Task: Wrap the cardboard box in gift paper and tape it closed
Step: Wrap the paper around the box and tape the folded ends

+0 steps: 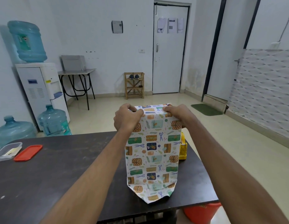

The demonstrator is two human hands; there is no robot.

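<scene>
The box, fully covered in patterned gift paper, stands upright on end on the dark table. None of its cardboard shows. My left hand grips the paper at the top left corner. My right hand grips the paper at the top right corner. Between them the paper lies folded over the top end. At the bottom, a pointed paper flap lies on the table toward me. A yellow tape dispenser stands just behind the box on its right, partly hidden.
A clear plastic container and its red lid lie at the table's left edge. A red bucket sits on the floor below the table's near right corner. Water jugs and a water dispenser stand at the left wall.
</scene>
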